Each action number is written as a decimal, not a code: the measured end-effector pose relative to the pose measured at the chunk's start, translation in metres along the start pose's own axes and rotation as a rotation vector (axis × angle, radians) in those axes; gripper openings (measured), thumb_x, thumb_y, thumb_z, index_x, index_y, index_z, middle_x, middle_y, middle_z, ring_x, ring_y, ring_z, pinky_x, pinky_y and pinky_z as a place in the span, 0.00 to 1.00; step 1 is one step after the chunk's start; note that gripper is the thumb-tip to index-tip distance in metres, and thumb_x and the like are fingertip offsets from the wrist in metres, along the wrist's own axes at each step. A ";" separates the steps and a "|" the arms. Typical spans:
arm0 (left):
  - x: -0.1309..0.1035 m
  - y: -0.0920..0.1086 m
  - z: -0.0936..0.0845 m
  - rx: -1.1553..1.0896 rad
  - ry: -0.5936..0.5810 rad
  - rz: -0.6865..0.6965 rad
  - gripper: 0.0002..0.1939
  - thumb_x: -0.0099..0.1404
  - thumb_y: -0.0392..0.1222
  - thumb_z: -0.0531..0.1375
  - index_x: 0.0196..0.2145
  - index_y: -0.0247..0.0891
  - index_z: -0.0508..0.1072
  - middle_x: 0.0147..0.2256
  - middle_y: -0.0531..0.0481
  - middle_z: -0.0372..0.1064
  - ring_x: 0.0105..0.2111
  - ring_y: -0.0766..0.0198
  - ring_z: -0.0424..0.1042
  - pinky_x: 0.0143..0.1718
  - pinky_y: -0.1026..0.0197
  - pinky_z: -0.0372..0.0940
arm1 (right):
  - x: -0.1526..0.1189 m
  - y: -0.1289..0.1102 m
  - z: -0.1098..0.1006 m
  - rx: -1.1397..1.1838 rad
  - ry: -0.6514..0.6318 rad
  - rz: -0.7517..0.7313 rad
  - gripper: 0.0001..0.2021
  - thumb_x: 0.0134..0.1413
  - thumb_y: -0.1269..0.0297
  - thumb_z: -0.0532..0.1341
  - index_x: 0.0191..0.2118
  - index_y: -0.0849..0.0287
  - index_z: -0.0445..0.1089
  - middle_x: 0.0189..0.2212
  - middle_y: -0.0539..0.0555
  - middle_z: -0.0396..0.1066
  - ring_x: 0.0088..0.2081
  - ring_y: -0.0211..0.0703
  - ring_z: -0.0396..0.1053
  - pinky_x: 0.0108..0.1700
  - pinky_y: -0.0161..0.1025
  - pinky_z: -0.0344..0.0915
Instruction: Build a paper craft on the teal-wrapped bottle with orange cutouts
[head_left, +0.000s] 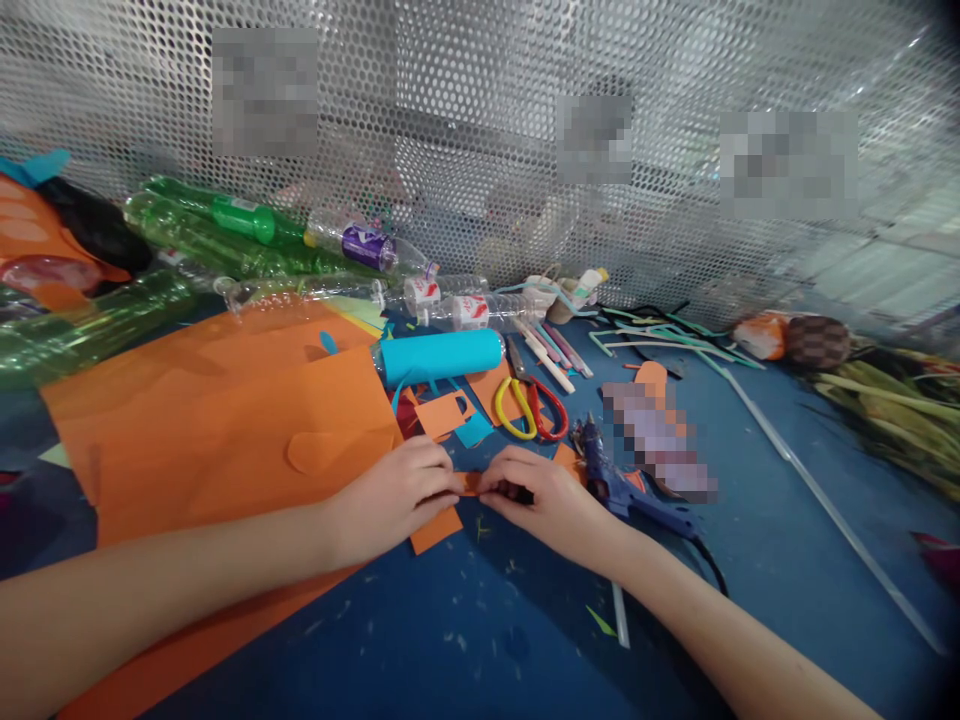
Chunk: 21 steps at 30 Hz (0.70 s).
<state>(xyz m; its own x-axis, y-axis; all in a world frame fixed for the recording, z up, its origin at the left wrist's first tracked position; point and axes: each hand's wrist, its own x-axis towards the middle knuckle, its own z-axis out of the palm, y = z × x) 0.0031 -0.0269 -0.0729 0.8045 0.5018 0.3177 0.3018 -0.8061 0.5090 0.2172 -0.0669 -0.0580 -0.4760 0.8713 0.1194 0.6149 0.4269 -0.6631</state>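
Between my two hands a small piece of orange paper (469, 484) is pinched. My left hand (401, 490) is closed on its left end, and my right hand (544, 495) grips the right end with bent fingers. Under my left fingers lies another orange paper scrap (436, 530). Large orange sheets (225, 440) spread beneath my left forearm. Just beyond my hands are scissors (531, 408) with one yellow and one red handle, and a bottle wrapped in blue paper (442, 355). A blue glue gun (619, 480) rests right of my right hand.
Clear and green plastic bottles (255, 225) line the back, against a perforated metal screen (480, 130). Pens (551, 360) lie behind the scissors. A long clear glue stick (757, 410) and dried husks (900, 400) lie to the right. The glue gun's cord (712, 565) curves near my right forearm.
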 end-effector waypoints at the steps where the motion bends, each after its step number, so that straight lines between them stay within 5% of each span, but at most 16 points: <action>1: 0.000 0.001 0.000 0.012 0.002 0.005 0.09 0.67 0.39 0.52 0.36 0.36 0.72 0.32 0.49 0.66 0.36 0.62 0.63 0.38 0.60 0.62 | 0.000 0.000 0.000 -0.002 0.006 0.004 0.04 0.55 0.71 0.58 0.33 0.58 0.69 0.31 0.51 0.66 0.30 0.35 0.65 0.32 0.34 0.65; 10: 0.001 0.004 -0.002 0.164 -0.033 0.083 0.12 0.69 0.34 0.48 0.33 0.33 0.70 0.30 0.47 0.63 0.32 0.62 0.60 0.30 0.62 0.60 | 0.002 -0.005 0.001 -0.046 0.037 0.034 0.04 0.54 0.72 0.58 0.32 0.58 0.70 0.30 0.51 0.66 0.31 0.37 0.66 0.33 0.35 0.65; 21: 0.003 0.004 -0.004 0.179 -0.036 0.113 0.13 0.69 0.38 0.49 0.34 0.33 0.71 0.30 0.46 0.66 0.34 0.61 0.62 0.34 0.60 0.62 | 0.001 -0.007 -0.001 -0.118 0.004 -0.047 0.06 0.58 0.73 0.54 0.35 0.57 0.68 0.32 0.52 0.67 0.37 0.40 0.66 0.40 0.38 0.66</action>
<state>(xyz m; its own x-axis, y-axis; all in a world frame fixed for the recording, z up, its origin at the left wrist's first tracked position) 0.0046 -0.0272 -0.0665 0.8552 0.3961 0.3343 0.2921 -0.9011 0.3205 0.2127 -0.0688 -0.0525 -0.5037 0.8505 0.1518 0.6619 0.4928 -0.5649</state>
